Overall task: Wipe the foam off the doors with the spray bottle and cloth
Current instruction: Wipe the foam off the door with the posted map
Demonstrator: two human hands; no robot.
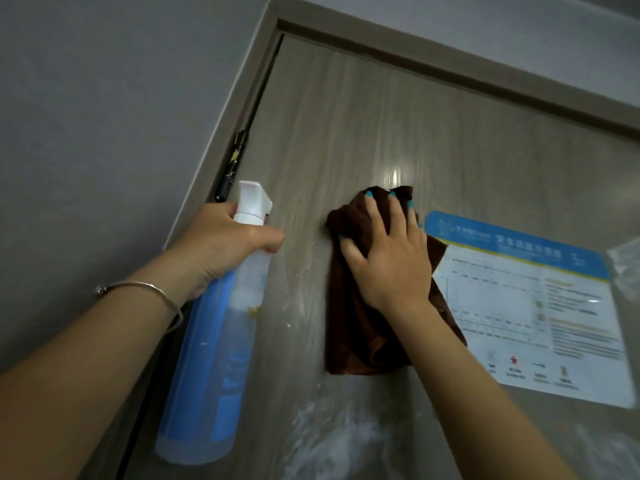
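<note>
A grey-brown wood-grain door (pixel 346 116) fills the view, seen from below. My left hand (pixel 221 244) grips the neck of a clear spray bottle (pixel 214 358) with a blue label and white trigger head, its nozzle close to the door. My right hand (pixel 388 258) presses a dark brown cloth (pixel 356 334) flat against the door, fingers spread. White foam (pixel 332 441) smears the door below the cloth. Small flecks of foam dot the door between bottle and cloth.
A blue-and-white printed notice (pixel 533 306) is stuck on the door right of the cloth. The door frame (pixel 450 67) runs along the top and left, with a dark hinge (pixel 232 164) at the left edge. Grey wall (pixel 86 116) lies to the left.
</note>
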